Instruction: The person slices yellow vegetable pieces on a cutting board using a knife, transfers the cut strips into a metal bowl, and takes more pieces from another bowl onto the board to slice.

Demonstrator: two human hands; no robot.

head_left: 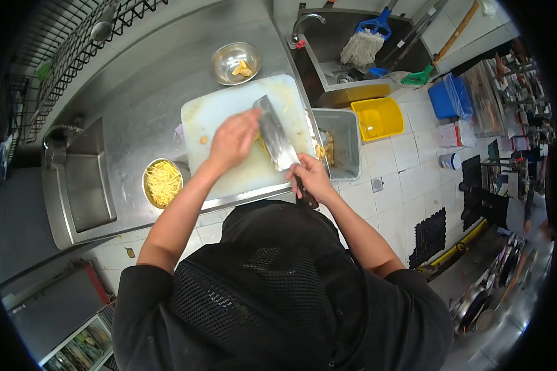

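My right hand (312, 178) grips the dark handle of a cleaver (275, 133), whose broad blade lies tilted over the white cutting board (229, 180). Beside the blade's far end is my left hand (234, 141), its fingertips at or against the metal; motion smears the fingers. Thin yellow strips (261, 146) show on the board between the left hand and the blade, partly covered. Behind the board stands a metal bowl (219, 65) with a few peeled yellow pieces, apparently ginger (243, 68). A round container on the left holds a heap of yellow shreds (163, 183).
A grey bin (351, 151) with scraps is beside the board's right edge, near a yellow tub (377, 119). A small sink (91, 179) is at left; a deeper sink (328, 71) with a mop (360, 49) is at back right. A wire rack (62, 49) edges the counter.
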